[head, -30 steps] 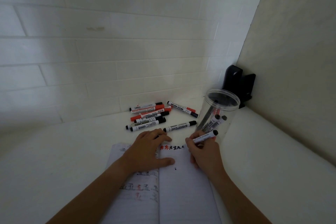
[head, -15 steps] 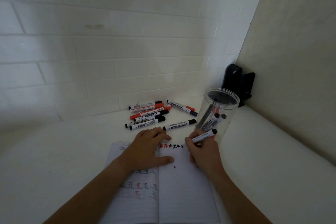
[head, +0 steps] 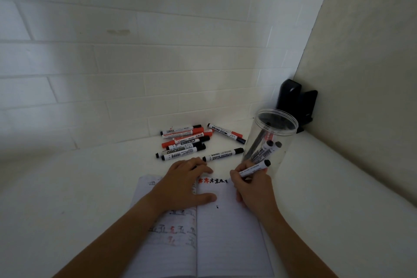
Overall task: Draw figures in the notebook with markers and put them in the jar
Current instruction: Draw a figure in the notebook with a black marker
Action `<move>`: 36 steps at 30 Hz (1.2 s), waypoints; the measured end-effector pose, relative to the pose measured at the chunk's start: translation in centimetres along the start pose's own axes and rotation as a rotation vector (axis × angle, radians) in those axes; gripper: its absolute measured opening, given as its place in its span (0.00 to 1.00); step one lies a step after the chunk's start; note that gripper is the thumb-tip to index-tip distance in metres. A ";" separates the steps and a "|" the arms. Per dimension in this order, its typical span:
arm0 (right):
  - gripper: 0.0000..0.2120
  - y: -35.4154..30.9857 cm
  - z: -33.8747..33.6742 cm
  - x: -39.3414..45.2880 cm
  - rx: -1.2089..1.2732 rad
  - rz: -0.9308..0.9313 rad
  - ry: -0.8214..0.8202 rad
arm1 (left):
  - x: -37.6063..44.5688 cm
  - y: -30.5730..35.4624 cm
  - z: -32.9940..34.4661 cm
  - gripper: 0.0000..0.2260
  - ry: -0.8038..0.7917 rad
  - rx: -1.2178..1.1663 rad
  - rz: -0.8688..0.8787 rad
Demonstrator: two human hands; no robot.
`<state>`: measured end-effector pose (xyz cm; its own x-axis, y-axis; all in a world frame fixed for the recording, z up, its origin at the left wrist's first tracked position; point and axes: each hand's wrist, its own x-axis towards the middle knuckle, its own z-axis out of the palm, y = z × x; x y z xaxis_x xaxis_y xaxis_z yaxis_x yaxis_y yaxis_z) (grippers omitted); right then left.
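An open lined notebook (head: pixel 228 237) lies on the white table. My left hand (head: pixel 182 185) rests flat on its left page, fingers spread. My right hand (head: pixel 252 189) grips a black marker (head: pixel 255 168), tip down at the top of the right page, beside a row of small red and black figures (head: pixel 212 180). A clear plastic jar (head: pixel 274 140) stands just beyond my right hand with several markers inside. A pile of red and black markers (head: pixel 185 142) lies behind the notebook; one black marker (head: pixel 223 154) lies nearest my left fingers.
A tiled wall runs behind the markers and a plain wall closes the right side. A black clip-like object (head: pixel 295 101) sits in the corner behind the jar. The white table (head: pixel 67 187) extends to the left.
My right hand has shifted slightly along the row of figures at the top of the page. The left hand stays flat on the notebook.
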<state>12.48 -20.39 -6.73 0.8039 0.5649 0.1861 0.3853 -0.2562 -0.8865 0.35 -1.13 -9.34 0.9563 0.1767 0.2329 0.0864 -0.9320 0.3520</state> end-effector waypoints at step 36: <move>0.03 0.1 0.8 -0.7 0.243 -0.189 -0.144 | 0.2 -0.5 0.3 0.15 0.302 -0.225 0.039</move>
<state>11.59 -20.18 -7.27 0.6496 0.6940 0.3103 0.3883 0.0480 -0.9203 0.63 -0.72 -9.74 0.8294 0.2592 0.4948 -0.0440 -0.8527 0.5205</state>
